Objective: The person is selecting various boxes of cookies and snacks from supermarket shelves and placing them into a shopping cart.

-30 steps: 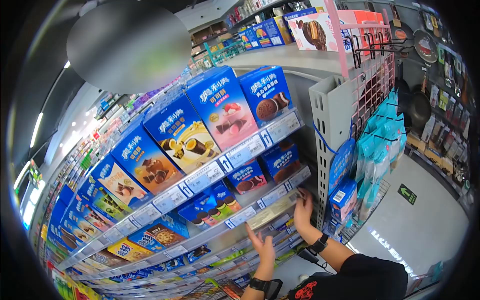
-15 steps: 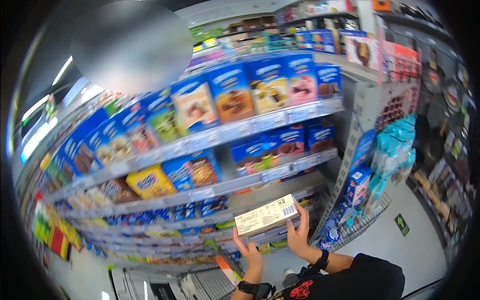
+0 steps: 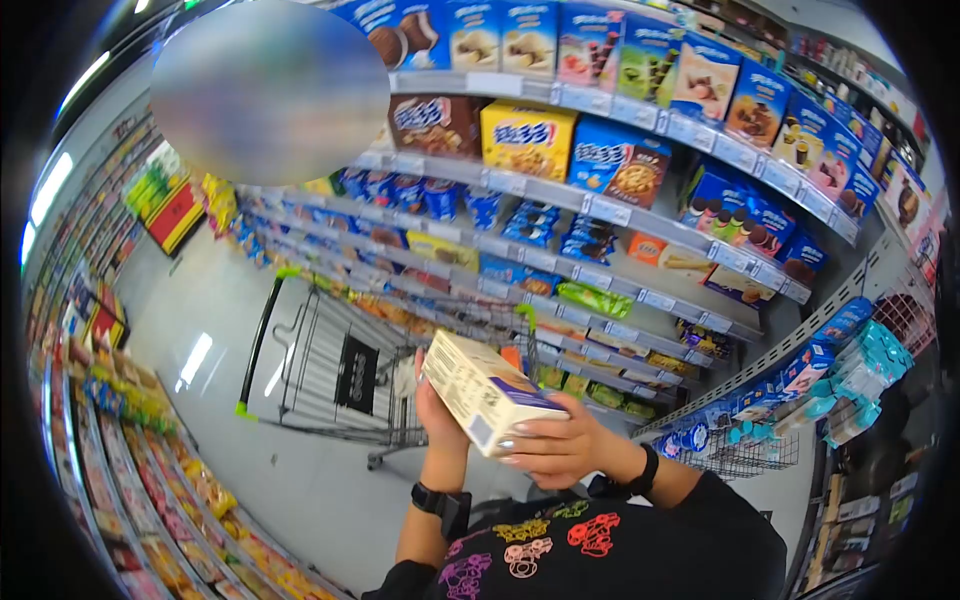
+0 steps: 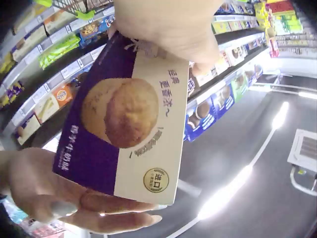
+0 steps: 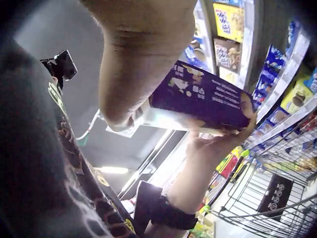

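A cream and purple cookie box [image 3: 487, 388] is held in front of the chest between both hands, tilted in the head view. My left hand [image 3: 440, 415] grips its far-left end, with the palm along the cream side. The right hand [image 3: 550, 442] holds the near end, its fingers bent over the corner. In the left wrist view, the box [image 4: 124, 119] shows a printed picture of round cookies across its purple and cream face. From the right wrist, the purple face of the box [image 5: 208, 96] is visible, with the left hand [image 5: 215, 148] around its other end.
A wire shopping cart [image 3: 335, 370] with green corners stands left of the hands. Beyond it run shelves of boxed and bagged snacks, including a yellow pack [image 3: 527, 138]. More snack shelves [image 3: 140, 500] line the lower left. Teal bags [image 3: 868, 375] hang at the right.
The box came off the shelf and is now nearer the chest, turned with its purple side partly showing. The head view has swung left, bringing the cart into full view.
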Available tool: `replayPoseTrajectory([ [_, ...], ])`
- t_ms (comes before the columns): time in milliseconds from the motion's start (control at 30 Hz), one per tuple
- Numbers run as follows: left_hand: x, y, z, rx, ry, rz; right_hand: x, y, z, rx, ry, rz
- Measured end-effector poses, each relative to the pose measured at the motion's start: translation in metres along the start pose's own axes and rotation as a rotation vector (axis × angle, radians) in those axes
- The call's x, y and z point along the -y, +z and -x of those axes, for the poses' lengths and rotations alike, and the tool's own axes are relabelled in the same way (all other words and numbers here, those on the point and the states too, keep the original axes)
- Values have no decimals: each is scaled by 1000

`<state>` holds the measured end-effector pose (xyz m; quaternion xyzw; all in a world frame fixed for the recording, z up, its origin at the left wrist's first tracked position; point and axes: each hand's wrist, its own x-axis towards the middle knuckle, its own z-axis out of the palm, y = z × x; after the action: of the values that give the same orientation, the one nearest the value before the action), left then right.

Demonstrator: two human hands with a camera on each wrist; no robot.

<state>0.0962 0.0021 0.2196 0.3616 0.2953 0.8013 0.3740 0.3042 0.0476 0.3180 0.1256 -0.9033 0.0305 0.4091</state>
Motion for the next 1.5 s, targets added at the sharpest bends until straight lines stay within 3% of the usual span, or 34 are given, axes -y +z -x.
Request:
replayPoseTrajectory([
  [33, -22, 21, -1, -364, -241, 416, -1, 4, -15, 79, 3, -126],
  [133, -18, -23, 9, -216, -583, 649, -16, 8, -43, 203, 78, -492],
  [200, 8, -52, 17, -297, -595, 637, -57, 15, -43, 64, 219, -712],
  [233, 14, -53, 22, -319, -610, 595, -81, 9, -58, 2, 359, -977],
  [267, 14, -46, 29, -304, -658, 584, -94, 21, -65, -454, 664, -1543],
  [300, 9, -37, 32, -283, -701, 573, -121, 27, -67, -836, 824, -1810],
  [367, 11, -27, 36, -253, -737, 588, -165, 39, -59, -1306, 1173, -2160],
  [467, 33, -37, 41, -251, -712, 661, -193, 73, -31, -1467, 1626, -2020],
  [600, 28, -17, 33, -274, -740, 616, -217, 98, 6, -1697, 1644, -2076],
  [733, 26, 11, 13, -145, -844, 572, -229, 102, 2, -1782, 1660, -2052],
  [767, 34, 15, 5, -71, -976, 635, -238, 111, 6, -1717, 1673, -1955],
  [933, 50, 27, -22, 128, -930, 614, -284, 152, 43, -1421, 1641, -1498],
  [1000, 56, 26, -23, 47, -946, 578, -296, 151, 44, -1339, 1686, -1279],
  [1100, 60, 27, -25, 11, -956, 569, -302, 150, 45, -1153, 1497, -1053],
  [1200, 62, 30, -30, 11, -963, 546, -308, 158, 46, -1086, 1506, -898],
  [1300, 67, 32, -34, 4, -981, 510, -317, 182, 53, -924, 1263, -557],
  [1367, 71, 33, -35, -9, -987, 471, -295, 168, 39, -656, 1065, -160],
  [1500, 74, 31, -38, -25, -995, 378, -272, 134, 20, 18, 545, 169],
])
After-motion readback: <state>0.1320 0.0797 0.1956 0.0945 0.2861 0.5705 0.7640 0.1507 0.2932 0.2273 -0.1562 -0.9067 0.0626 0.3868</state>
